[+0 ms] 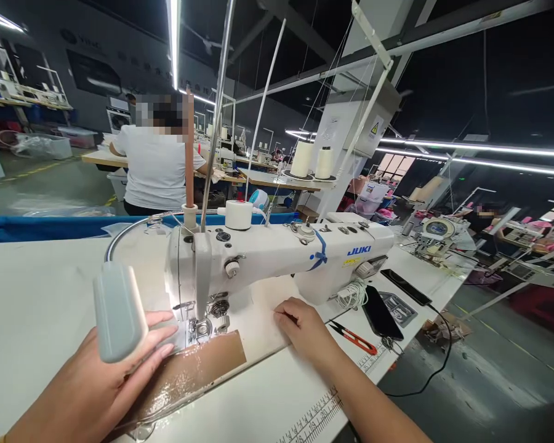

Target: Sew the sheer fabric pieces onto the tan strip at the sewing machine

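A white sewing machine (277,249) stands across the table. My left hand (120,363) lies by the needle area, its fingers stretched out on a small pale piece (180,335) beside the presser foot. A grey lamp head (119,314) hides part of this hand. Under the needle area lies a brown shiny plate (203,363). My right hand (300,323) rests on the machine bed to the right, thumb and forefinger pressed together; anything between them is too small to make out.
Orange-handled thread snips (354,338), a black phone (381,312), another dark phone (405,287) with a cable and a coiled white cord (352,295) lie at the right. A person in a white shirt (154,166) sits beyond the table. Thread cones (301,160) stand behind the machine.
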`<state>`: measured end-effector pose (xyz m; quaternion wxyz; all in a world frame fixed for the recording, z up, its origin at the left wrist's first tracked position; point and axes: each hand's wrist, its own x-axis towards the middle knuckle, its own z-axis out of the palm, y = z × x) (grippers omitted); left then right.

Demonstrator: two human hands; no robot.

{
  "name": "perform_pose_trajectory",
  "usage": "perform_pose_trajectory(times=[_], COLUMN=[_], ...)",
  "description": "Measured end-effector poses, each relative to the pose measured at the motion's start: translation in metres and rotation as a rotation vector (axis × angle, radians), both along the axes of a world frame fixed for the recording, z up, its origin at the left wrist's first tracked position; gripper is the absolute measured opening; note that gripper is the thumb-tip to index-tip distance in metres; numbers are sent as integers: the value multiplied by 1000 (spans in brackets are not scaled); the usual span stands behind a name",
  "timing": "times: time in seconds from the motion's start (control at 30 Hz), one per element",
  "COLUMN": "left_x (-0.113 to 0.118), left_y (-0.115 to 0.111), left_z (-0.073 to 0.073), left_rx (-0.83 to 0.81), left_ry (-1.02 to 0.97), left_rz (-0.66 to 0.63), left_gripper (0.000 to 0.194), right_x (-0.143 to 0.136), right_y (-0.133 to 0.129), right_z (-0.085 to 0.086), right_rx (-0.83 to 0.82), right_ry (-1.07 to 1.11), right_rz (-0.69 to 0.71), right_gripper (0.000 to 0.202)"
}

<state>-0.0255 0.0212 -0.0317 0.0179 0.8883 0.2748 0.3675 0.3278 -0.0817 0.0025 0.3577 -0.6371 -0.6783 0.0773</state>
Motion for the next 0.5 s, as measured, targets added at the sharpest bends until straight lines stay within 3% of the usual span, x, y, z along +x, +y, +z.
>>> perform_pose_trajectory(times=[0.1, 0.27, 0.4, 0.5], left_x=[7, 23, 43, 58], left_y=[-16, -37, -52, -65], left_z=[12, 29, 31, 34], left_rx=[-65, -429, -889, -1279], left_ry=[-30, 37, 0, -209], left_rz=[53, -170, -260, -243], left_gripper=[25, 24, 34, 61], right_x=[2, 2, -22, -53], right_y=[-3, -10, -24, -40], right_z=[3, 7, 13, 19], right_rx=[28, 104, 158, 179], right_ry=[47, 80, 55, 57], right_rz=[-12, -46, 19, 218], right_gripper=[23, 18, 19, 20])
